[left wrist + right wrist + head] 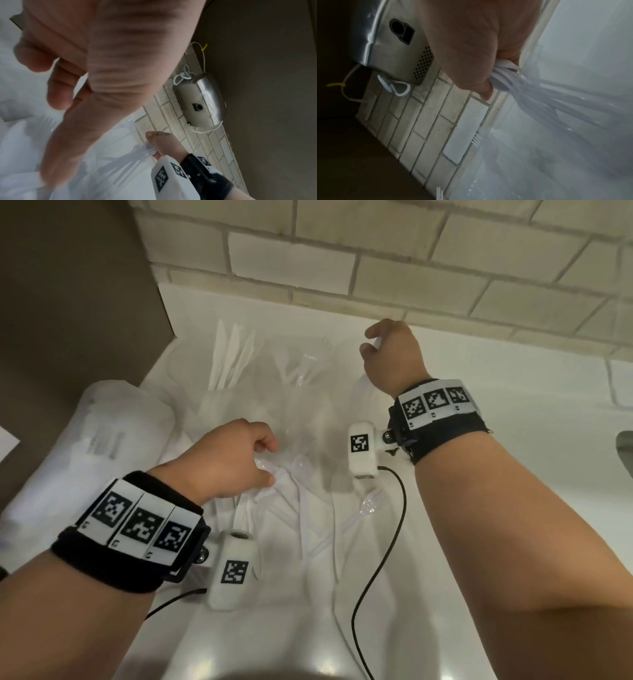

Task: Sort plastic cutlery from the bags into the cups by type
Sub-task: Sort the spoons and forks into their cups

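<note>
My left hand [269,462] hovers low over a clear plastic bag [294,508] of white cutlery lying in the middle of the white counter, and pinches the bag's crinkled edge between thumb and curled fingers [58,94]. My right hand [371,342] is raised near the back wall and grips a bundle of white cutlery handles [503,79]; the bundle's far ends are blurred behind clear plastic. At the back left, white knives [229,354] stand in a clear cup. Another clear cup [308,368] stands beside it.
A second, white-looking bag [102,440] lies at the left by a brown side panel [68,302]. One clear utensil [368,503] lies loose on the counter. Behind is a tiled wall [376,268] bearing a metal dispenser [199,100]. A sink edge [626,453] shows at far right.
</note>
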